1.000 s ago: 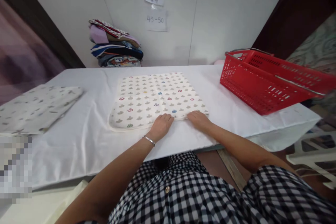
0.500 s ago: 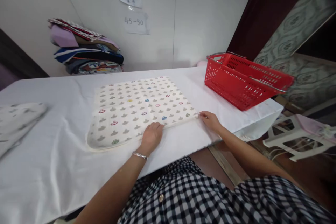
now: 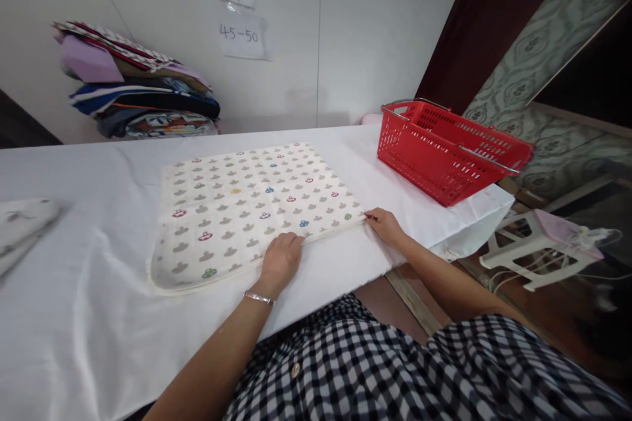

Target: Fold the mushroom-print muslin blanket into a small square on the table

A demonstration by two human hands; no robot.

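We take the printed cloth (image 3: 251, 210) as our landmark: a cream, folded piece dotted with small grey, red, blue and green motifs, lying flat on the white-covered table (image 3: 99, 316), with its long near edge running along in front of us.

Our left hand (image 3: 280, 262) rests palm down on that near edge, about midway along it. The fingers lie close together and curl slightly over the hem, pressing it to the table; a thin silver bracelet (image 3: 259, 297) sits on the wrist just behind the cloth's edge.

Our right hand (image 3: 385, 225) is at the cloth's near right corner. Its fingertips come together on the very tip of the corner in a pinch, though we cannot tell exactly which fingers close on it. The two hands are well apart along the same edge.

Beyond the cloth's right side, on the same table, stands a red plastic basket (image 3: 444, 151) with wire handles, tilted a little and near the table's end. Behind the cloth's far left corner, against the white wall, sits a stack of folded fabrics (image 3: 138, 92) in mixed colours. Above the cloth, two paper notes (image 3: 241, 33) are stuck on the wall, the lower one reading 45-50. Far to the cloth's left, another pale printed cloth (image 3: 22, 230) lies at the picture's edge.
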